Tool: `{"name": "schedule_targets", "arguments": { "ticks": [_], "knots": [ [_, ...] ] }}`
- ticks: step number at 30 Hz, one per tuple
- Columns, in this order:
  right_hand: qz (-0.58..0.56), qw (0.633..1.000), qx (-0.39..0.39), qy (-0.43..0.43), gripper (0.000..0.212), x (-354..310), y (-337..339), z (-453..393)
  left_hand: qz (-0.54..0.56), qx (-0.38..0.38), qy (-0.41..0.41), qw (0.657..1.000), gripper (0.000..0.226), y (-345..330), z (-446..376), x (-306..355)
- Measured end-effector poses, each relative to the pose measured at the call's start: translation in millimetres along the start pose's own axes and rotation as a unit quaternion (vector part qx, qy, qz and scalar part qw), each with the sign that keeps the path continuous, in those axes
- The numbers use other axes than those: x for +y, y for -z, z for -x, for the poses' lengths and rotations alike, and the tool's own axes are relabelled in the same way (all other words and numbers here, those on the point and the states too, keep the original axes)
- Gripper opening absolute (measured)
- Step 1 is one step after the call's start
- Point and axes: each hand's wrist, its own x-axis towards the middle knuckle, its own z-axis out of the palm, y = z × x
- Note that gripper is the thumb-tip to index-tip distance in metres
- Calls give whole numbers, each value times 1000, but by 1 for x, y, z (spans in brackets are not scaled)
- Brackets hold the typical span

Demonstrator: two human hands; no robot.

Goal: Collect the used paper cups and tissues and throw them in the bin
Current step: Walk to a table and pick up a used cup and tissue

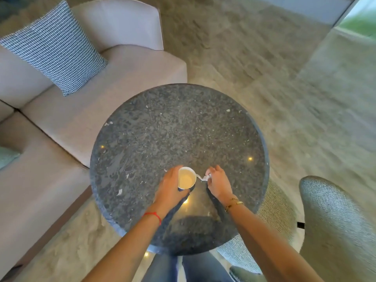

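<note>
Looking straight down from head height onto a round table [179, 127] of dark speckled stone, with two bare forearms reaching in from the bottom edge. At far left stands a pale sofa [61, 127], and a blue-and-white patterned cushion [54, 47] leans against its back. A beige carpet [264, 64] covers the floor around the table.

Moving right, the left hand [168, 187] has a thin red string bracelet [153, 215] on its wrist. Its fingers and thumb are curled round the side of a white paper cup [186, 178], gripping it. The cup stands upright on the near part of the tabletop, and its open mouth shows a pale, creamy inside.

Just beside the cup on its right lies a small white tissue [202, 178], a thin crumpled strip that reaches almost to the cup's rim. The right hand [218, 181] bends down over it, and its fingertips pinch the strip's far end; the piece is small and somewhat blurred, so it may be torn paper rather than a whole tissue. A gold bracelet [234, 203] circles the right wrist.

Small points of light reflect in the polished stone. At the right edge sits a chair [335, 220] with a grey woven seat and back, close to the table. Below the table's near edge, legs in blue jeans [183, 269] show
</note>
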Motion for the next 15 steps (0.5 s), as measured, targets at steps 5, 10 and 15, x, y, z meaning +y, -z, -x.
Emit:
{"name": "schedule_targets", "arguments": {
  "ticks": [5, 10, 15],
  "knots": [
    [-85, 993, 69, -38, 23, -4, 24, 27, 0, -7, -22, 1000, 79, 13, 5, 4],
    [-173, 966, 185, -49, 18, -15, 53, 91, -7, -21, -94, 995, 88, 34, 31, 13],
    [-188, 941, 261, -101, 18, -26, 50, 177, -9, -57, -176, 983, 85, 47, 73, 28]
  ]
}}
